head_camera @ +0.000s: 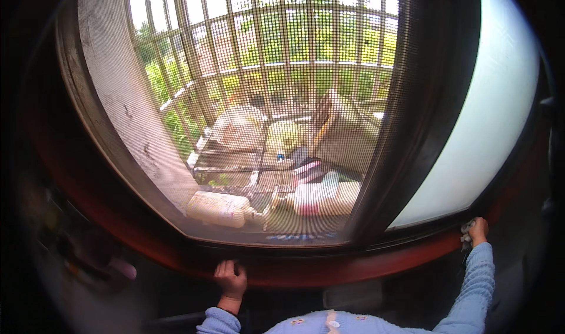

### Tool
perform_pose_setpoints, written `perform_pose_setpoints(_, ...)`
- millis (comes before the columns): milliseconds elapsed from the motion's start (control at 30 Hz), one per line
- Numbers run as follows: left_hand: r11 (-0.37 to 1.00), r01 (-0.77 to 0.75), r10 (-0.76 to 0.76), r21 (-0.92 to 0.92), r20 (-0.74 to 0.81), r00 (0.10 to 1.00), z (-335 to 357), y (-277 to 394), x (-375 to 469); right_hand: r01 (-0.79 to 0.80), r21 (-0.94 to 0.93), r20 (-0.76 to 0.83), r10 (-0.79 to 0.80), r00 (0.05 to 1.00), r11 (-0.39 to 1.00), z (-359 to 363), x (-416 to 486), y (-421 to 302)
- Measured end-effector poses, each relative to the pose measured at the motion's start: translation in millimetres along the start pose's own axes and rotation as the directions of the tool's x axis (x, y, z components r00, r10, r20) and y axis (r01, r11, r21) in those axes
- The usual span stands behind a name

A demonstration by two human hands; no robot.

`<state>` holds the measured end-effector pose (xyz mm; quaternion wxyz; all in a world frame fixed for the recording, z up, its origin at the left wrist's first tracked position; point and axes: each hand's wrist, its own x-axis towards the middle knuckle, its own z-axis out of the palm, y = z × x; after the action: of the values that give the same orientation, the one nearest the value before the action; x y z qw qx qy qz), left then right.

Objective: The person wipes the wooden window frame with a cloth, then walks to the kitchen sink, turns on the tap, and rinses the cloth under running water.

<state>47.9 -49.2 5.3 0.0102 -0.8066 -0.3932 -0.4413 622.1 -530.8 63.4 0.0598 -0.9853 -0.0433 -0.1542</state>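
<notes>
My right hand (480,231) is closed around a crumpled pale cloth (466,234) at the right end of the dark red window sill (397,263). The cloth lies against the sill by the lower corner of the frosted pane (468,157). Further left, my left hand (231,280) is at the sill's front edge, its fingers loosely curled and the thumb apart, with nothing visible in it. Above it stands the window's insect screen (287,91), set in a dark frame (410,126). Whether the left palm touches the sill is hard to see.
Behind the screen, two plastic bottles (218,208) (326,198) lie on their sides on the outer ledge. Metal bars (284,65) enclose that space, with a wooden board (322,118) leaning inside. A pink rounded object (122,268) shows in the dark lower left.
</notes>
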Motion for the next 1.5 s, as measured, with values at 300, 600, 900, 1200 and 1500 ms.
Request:
perform_pose_setpoints(300,0.999,-0.030,0.030,0.032,0.008,1.000,-1,-2,0,-0.042,0.070,0.008,0.042,0.999,0.997,8,2,9)
perform_pose_setpoints(600,0.999,-0.029,0.031,-0.037,0.068,0.997,-7,-2,2,-0.242,0.150,0.130,0.224,0.966,0.959,-19,-28,0)
perform_pose_setpoints(900,0.997,-0.024,0.028,-0.077,0.051,0.998,-7,-2,3,0.020,0.050,0.019,-0.021,1.000,0.999,-29,-51,-20)
perform_pose_setpoints(1200,0.997,-0.054,0.055,-0.050,0.013,0.998,3,-13,-4,0.082,0.160,-0.209,-0.047,0.977,0.984,45,-23,30)
perform_pose_setpoints(1500,0.998,-0.055,0.055,-0.035,-0.016,0.998,9,-19,-8,-0.142,-0.120,-0.147,0.124,0.981,0.983,85,8,45)
